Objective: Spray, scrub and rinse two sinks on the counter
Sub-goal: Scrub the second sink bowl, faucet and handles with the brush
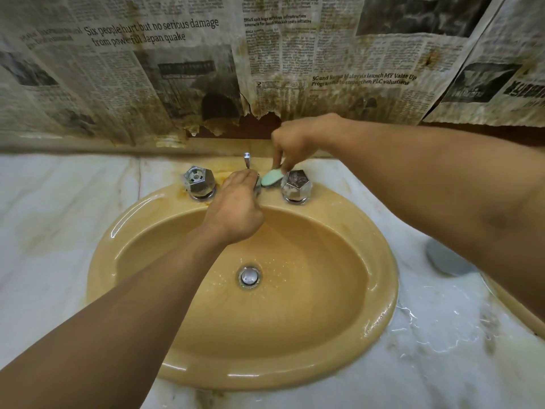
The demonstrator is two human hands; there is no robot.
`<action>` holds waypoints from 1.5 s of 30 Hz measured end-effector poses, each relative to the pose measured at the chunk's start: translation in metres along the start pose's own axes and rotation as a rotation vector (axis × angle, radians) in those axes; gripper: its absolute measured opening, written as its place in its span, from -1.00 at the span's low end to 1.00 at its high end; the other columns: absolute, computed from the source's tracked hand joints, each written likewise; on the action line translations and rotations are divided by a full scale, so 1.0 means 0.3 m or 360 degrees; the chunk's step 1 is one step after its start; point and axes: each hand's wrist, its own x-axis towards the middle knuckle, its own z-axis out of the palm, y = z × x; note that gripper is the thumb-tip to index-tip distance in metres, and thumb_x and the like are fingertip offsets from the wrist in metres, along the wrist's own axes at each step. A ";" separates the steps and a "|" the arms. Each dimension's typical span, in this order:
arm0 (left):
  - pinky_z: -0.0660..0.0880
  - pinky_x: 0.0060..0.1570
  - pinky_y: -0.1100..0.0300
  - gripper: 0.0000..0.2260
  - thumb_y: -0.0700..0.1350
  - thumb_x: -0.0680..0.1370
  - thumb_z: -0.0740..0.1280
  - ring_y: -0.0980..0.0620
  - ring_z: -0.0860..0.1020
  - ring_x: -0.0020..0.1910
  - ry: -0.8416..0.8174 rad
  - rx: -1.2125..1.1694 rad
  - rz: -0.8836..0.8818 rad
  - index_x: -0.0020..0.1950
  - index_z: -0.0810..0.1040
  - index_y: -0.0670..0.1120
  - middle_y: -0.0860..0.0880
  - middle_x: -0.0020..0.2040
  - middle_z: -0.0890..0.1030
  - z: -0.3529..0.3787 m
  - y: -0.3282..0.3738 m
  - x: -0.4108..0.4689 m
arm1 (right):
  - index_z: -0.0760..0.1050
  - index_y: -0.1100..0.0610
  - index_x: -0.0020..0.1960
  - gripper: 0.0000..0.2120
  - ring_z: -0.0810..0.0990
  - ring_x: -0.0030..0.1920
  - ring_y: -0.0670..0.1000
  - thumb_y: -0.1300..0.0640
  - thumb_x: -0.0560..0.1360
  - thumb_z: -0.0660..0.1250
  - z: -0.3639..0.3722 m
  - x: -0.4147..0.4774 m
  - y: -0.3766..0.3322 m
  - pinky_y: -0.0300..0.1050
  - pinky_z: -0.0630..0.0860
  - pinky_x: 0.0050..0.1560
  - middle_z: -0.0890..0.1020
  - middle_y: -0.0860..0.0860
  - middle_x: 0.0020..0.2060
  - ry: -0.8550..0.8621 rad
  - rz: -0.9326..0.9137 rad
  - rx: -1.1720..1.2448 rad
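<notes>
Marble worktop (59,231), white with grey veining, carrying the items below.

1. Sink (103,270): oval, mustard-yellow, set into the middle of the worktop. Basin wet and glossy, with brownish staining on the ledge behind it. Chrome drain plug (249,276) at the bottom centre.
2. Spout (257,184): chrome, at the middle of the sink's back ledge, mostly covered. A thin lift rod (247,159) stands upright just behind it.
3. Left hand (239,211): reaches over the basin, fingers (244,175) curled round the spout and gripping it.
4. Scrub pad (272,177): mint-green, oval, pressed edge-on between the spout and the right tap handle (296,184).
5. Right hand (295,143): comes in from the right above the ledge, fingers (283,163) pointing down and pinching the top of the scrub pad.
6. Left tap handle (199,181): faceted chrome, upright on the ledge, untouched. The right tap handle matches it and stands just beside the pad.
7. Wet patches (427,335): on the worktop right of the sink.
8. Grey round object (442,258): on the worktop at the right, partly hidden by the right forearm; kind cannot be told.
9. Second sink (513,305): only a strip of yellow rim shows at the right edge.
10. Newspaper sheets (147,69): covering the wall behind, stained brown and torn along the lower edge.
</notes>
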 end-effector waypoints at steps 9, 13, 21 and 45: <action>0.19 0.56 0.02 -0.44 -0.20 0.58 0.25 -0.06 0.21 0.57 0.0034 -0.0060 0.0025 0.59 0.28 -0.17 -0.10 0.58 0.31 0.015 -0.021 0.016 | 0.64 -0.01 0.30 -0.70 0.50 0.00 -0.10 0.02 0.58 0.43 0.160 -0.061 0.119 -0.23 0.34 -0.01 0.68 -0.05 0.21 0.0240 0.0235 0.0641; 0.26 0.49 0.05 -0.49 -0.14 0.63 0.27 -0.08 0.31 0.51 0.0089 -0.0175 0.0007 0.58 0.27 -0.14 -0.08 0.55 0.33 0.008 -0.021 -0.001 | 0.66 -0.06 0.25 -0.72 0.54 -0.36 0.01 -0.03 0.55 0.46 0.229 -0.145 0.141 -0.14 0.55 -0.31 0.69 -0.03 -0.19 0.0261 0.0522 0.0914; 0.06 0.57 0.14 -0.31 0.08 0.65 0.31 0.10 0.06 0.63 0.0047 -0.0250 0.0198 0.69 0.06 0.01 0.11 0.67 0.09 -0.016 -0.134 -0.164 | 0.63 -0.03 0.32 -0.66 0.58 0.19 0.10 -0.04 0.57 0.40 0.391 -0.508 0.021 -0.10 0.50 0.08 0.66 0.04 0.20 0.0225 0.0721 0.0829; -0.02 0.58 -0.17 -0.34 -0.06 0.68 0.24 0.15 -0.11 0.65 0.0068 0.0462 0.0074 0.69 -0.04 0.12 0.18 0.68 -0.09 -0.048 -0.758 -0.317 | 0.66 0.02 0.21 -0.74 0.58 0.17 0.25 -0.03 0.59 0.34 0.426 -0.357 -0.356 0.02 0.52 0.00 0.63 0.20 0.08 0.0777 0.1112 0.1160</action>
